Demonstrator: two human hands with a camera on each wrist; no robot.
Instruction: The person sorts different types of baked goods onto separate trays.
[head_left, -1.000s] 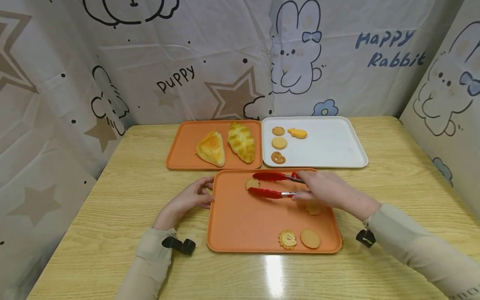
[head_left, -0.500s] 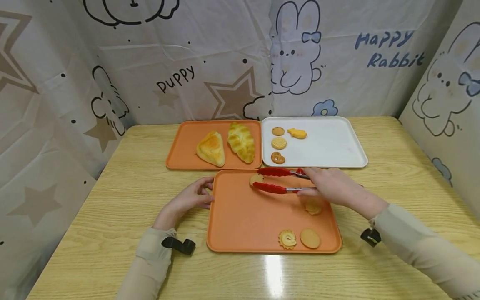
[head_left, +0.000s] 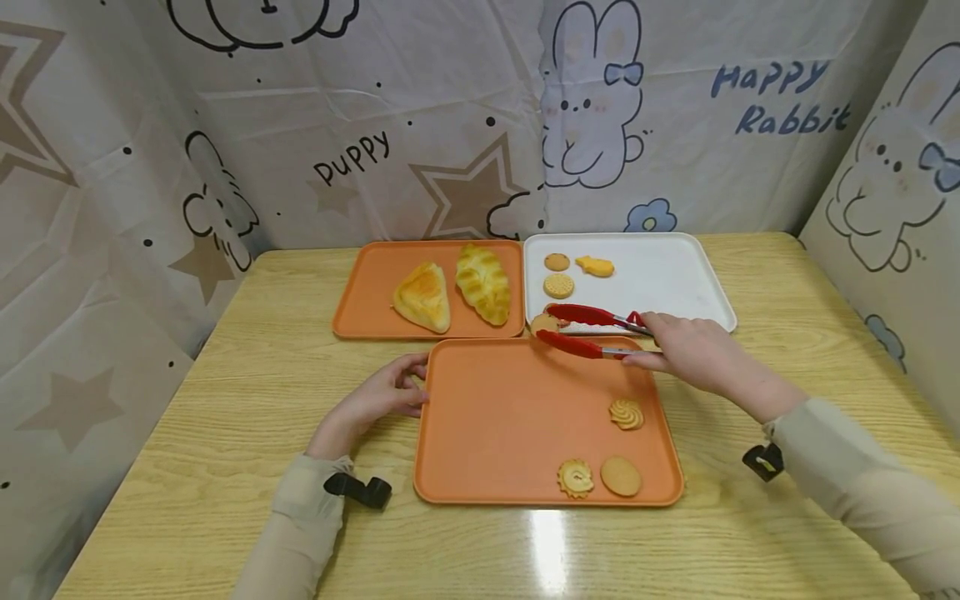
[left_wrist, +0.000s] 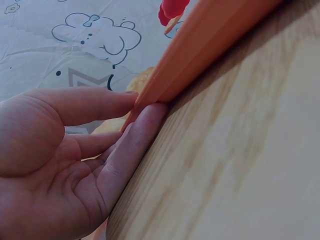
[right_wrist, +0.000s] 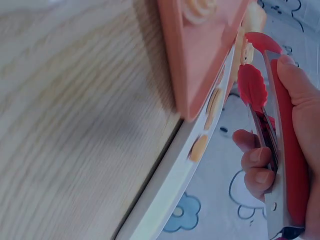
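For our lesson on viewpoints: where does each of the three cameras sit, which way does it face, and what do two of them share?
Head: worn high, facing forward and down at the table; both hands and sleeves show.
Left wrist: low at the table, facing the left hand touching the near orange tray.
Right wrist: beside the right hand gripping the red tongs.
Shared: the tongs appear in all three views.

Bright even light, overhead glare on the table [head_left: 547, 542], wrist views close, soft and blurred

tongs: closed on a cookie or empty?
Closed on a cookie: the red tongs pinch a cookie between their tips, over the white tray; right hand squeezes them.
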